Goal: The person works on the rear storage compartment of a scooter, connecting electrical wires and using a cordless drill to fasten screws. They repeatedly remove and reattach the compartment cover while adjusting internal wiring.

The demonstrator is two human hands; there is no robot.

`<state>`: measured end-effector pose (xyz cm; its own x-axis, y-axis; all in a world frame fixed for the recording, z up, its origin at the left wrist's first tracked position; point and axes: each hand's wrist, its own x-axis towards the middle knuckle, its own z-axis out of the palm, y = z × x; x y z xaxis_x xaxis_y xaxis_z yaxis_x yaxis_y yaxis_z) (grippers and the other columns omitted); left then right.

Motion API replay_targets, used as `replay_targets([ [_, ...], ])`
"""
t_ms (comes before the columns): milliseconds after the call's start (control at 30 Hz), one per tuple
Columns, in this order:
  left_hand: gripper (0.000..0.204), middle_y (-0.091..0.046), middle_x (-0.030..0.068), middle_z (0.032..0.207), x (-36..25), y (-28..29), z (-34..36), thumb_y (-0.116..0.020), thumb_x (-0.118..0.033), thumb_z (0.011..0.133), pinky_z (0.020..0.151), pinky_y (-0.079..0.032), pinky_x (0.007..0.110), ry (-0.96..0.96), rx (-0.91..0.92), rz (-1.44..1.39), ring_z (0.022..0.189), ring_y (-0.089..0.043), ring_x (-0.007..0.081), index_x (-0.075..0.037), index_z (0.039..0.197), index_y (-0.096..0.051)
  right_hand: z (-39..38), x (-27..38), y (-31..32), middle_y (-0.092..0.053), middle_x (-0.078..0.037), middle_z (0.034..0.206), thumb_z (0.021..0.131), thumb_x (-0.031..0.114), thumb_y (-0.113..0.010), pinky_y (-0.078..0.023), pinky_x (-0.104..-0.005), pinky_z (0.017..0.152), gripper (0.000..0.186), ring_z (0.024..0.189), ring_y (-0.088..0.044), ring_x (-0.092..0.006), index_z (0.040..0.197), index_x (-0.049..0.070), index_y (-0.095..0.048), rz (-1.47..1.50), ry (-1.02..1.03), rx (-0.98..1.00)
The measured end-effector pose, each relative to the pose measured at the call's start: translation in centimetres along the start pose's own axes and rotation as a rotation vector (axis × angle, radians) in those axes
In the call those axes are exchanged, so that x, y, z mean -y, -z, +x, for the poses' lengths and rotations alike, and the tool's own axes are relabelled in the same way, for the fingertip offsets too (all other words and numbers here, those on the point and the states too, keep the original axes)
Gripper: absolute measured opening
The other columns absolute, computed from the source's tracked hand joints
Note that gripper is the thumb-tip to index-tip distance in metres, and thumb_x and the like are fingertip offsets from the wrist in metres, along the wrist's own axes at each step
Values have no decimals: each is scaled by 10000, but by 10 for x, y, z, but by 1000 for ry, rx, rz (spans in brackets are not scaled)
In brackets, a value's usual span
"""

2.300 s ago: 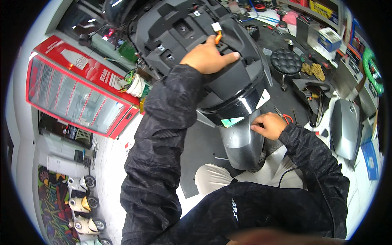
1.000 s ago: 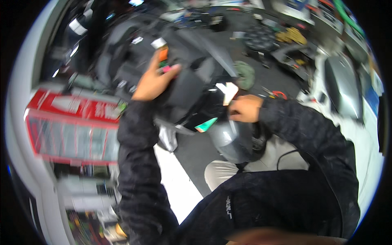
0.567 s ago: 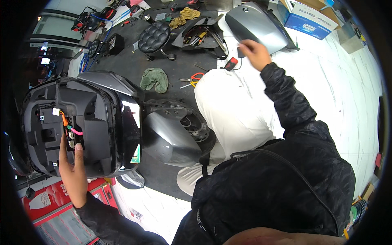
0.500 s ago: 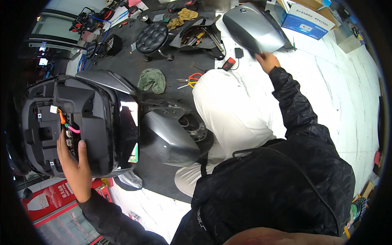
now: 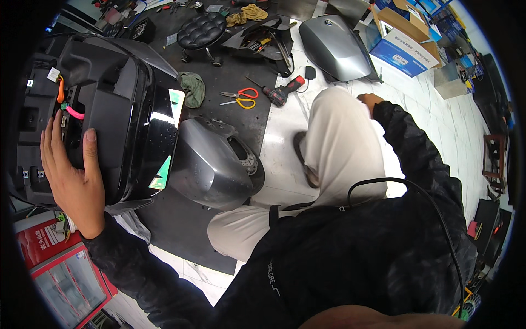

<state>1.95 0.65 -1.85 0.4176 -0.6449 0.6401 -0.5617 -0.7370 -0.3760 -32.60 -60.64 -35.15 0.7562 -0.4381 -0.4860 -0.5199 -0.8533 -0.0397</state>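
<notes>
My left hand (image 5: 74, 175) is open on the dark scooter body (image 5: 118, 98), fingers spread over and beside the central recess. Just above its fingertips are a white connector (image 5: 53, 74), an orange plug (image 5: 60, 90) and a pink wire (image 5: 74, 112). My right hand (image 5: 370, 101) is at the right, beside my raised knee (image 5: 339, 126); its fingertips are mostly hidden, so I cannot tell what they hold. A grey mudguard (image 5: 203, 164) is beside the scooter body. Red-and-yellow-handled scissors (image 5: 246, 98) and a red-and-black drill (image 5: 279, 94) lie on the floor beyond it.
A tufted stool (image 5: 200, 30), a dark panel holding tools (image 5: 260, 44), a silver panel (image 5: 334, 49) and a blue-white box (image 5: 400, 55) are at the back. A green cloth (image 5: 192, 88) lies near the scooter. A red display fridge (image 5: 66, 285) is at the lower left.
My view has swung right. My left hand stays on the scooter body. My right hand left the mudguard, reached out right, and is now drawn in beside my knee, which has moved.
</notes>
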Motion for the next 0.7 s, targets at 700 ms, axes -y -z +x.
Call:
replay_targets([
  [700, 536, -487, 242, 1586, -11, 12, -14, -423, -361, 1193, 1188, -518, 464, 264, 5, -112, 1499, -512, 366, 60, 1432, -653, 289, 87, -171, -635, -144, 1401, 960, 291, -797, -570, -485, 1072, 430, 1296, -671, -373, 1377, 215, -725, 249, 6, -5],
])
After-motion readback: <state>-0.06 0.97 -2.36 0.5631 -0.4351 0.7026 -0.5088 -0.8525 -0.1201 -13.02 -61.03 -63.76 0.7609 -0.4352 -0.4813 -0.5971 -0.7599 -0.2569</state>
